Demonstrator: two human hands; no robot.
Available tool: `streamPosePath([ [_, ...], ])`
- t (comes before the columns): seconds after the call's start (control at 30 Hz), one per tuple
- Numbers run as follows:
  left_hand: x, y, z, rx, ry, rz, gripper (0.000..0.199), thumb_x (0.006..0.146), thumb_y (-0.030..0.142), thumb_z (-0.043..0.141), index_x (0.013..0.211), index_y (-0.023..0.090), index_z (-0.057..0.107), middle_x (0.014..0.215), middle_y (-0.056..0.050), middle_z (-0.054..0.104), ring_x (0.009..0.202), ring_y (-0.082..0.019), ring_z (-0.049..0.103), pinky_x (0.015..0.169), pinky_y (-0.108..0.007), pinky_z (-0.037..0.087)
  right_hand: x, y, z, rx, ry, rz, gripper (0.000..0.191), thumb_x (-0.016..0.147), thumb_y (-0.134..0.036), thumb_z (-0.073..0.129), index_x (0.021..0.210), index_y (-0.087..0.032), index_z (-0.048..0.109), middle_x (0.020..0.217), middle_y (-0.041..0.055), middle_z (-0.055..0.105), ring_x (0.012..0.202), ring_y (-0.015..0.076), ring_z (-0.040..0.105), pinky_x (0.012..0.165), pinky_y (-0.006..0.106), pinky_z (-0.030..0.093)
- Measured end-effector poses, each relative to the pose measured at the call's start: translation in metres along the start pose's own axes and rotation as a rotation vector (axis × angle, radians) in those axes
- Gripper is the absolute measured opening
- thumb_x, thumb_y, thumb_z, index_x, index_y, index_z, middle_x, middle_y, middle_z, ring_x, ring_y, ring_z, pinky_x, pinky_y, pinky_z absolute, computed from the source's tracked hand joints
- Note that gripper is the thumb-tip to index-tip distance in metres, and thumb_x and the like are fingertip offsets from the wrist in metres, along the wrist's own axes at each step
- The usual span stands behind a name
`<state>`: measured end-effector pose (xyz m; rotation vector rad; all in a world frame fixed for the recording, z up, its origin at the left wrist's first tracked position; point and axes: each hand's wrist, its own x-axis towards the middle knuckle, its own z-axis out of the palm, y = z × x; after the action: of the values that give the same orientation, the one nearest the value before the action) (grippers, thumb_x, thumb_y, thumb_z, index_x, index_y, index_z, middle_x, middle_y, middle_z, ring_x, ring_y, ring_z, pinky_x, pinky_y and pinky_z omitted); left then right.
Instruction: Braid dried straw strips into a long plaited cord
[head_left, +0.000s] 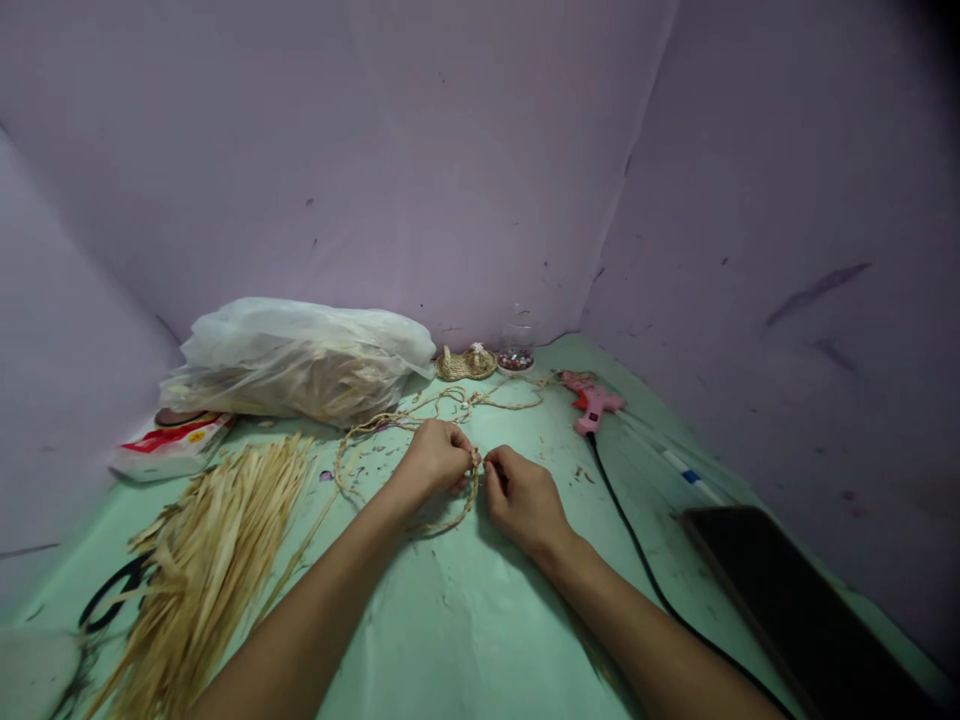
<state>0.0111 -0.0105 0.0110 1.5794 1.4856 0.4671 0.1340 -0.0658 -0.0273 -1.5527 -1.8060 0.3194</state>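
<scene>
In the middle of the table, my left hand point(439, 455) pinches a braided straw cord point(450, 522) near a small coiled or knotted part. My right hand point(525, 497) is closed in a pinch just to the right, its thumb and forefinger beside that part; what lies between those fingertips is too small to make out. One loop of the cord hangs below my left hand. More of its length curls over the green tabletop behind and to the left of my hands.
Straw strips point(217, 560) lie left, over black-handled scissors point(112, 595). Behind them are a plastic bag point(300, 355) and red-white packet point(176, 445). A woven straw piece point(466, 364) and bead container point(516, 358) stand near the wall. Right are a pink glue gun point(595, 400), its cord, and a phone point(795, 600).
</scene>
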Motion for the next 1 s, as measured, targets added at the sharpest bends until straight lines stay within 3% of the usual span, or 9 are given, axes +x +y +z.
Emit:
streamPosePath([
  [0.13,0.000,-0.002,0.002,0.057,-0.001,0.049,0.004,0.061,0.014,0.056,0.063,0.012,0.058,0.040,0.003,0.047,0.035,-0.008,0.042,0.037,-0.017,0.032,0.000,0.001,0.000,0.034,0.008,-0.004,0.018,0.080,-0.023,0.040,0.078,-0.016,0.056,0.067,0.0041,0.061,0.056,0.0129,0.051,0.053,0.022,0.032],
  [0.33,0.002,-0.006,0.002,0.075,0.019,0.069,0.027,0.057,0.009,0.059,0.084,0.010,0.063,0.048,0.001,0.053,0.041,-0.009,0.045,0.042,-0.017,0.033,-0.001,0.002,0.001,0.080,0.021,-0.002,0.018,0.080,-0.023,0.040,0.079,-0.017,0.056,0.068,0.0034,0.061,0.057,0.0129,0.052,0.054,0.022,0.033],
  [0.47,0.000,-0.003,0.001,0.089,0.023,0.077,0.026,0.058,0.007,0.054,0.082,0.010,0.063,0.048,0.001,0.052,0.043,-0.009,0.046,0.043,-0.018,0.035,0.001,0.003,0.001,0.110,0.029,0.034,0.019,0.079,-0.024,0.040,0.078,-0.017,0.057,0.066,0.0030,0.061,0.056,0.0130,0.052,0.054,0.022,0.034],
  [0.6,-0.010,0.007,-0.005,0.147,-0.014,0.193,0.021,0.057,0.008,0.051,0.073,0.011,0.064,0.057,0.000,0.057,0.048,-0.009,0.048,0.045,-0.017,0.035,0.003,0.004,0.001,0.134,0.065,0.112,0.019,0.078,-0.025,0.041,0.074,-0.017,0.057,0.063,0.0030,0.062,0.056,0.0134,0.053,0.054,0.022,0.034],
  [0.73,-0.018,0.016,-0.011,0.182,-0.083,0.228,0.017,0.062,0.019,0.055,0.075,0.012,0.065,0.066,-0.003,0.061,0.054,-0.010,0.051,0.047,-0.017,0.036,0.004,0.003,0.000,0.160,0.067,0.115,0.018,0.078,-0.026,0.041,0.071,-0.017,0.055,0.061,0.0018,0.060,0.055,0.0127,0.052,0.053,0.022,0.033],
  [0.87,-0.018,0.017,-0.011,0.163,-0.050,0.258,0.023,0.069,0.029,0.054,0.077,0.012,0.066,0.062,-0.002,0.059,0.053,-0.010,0.050,0.049,-0.018,0.037,0.005,0.003,0.000,0.219,0.069,0.114,0.016,0.078,-0.026,0.042,0.069,-0.017,0.052,0.058,0.0004,0.057,0.053,0.0119,0.050,0.052,0.022,0.033],
  [1.0,-0.016,0.015,-0.018,0.210,-0.051,0.254,0.020,0.064,0.017,0.052,0.076,0.014,0.068,0.061,-0.001,0.060,0.054,-0.010,0.049,0.053,-0.018,0.037,0.008,0.005,-0.002,0.325,0.102,0.187,0.014,0.074,-0.025,0.043,0.066,-0.017,0.051,0.056,-0.0008,0.053,0.052,0.0118,0.048,0.052,0.022,0.033],
])
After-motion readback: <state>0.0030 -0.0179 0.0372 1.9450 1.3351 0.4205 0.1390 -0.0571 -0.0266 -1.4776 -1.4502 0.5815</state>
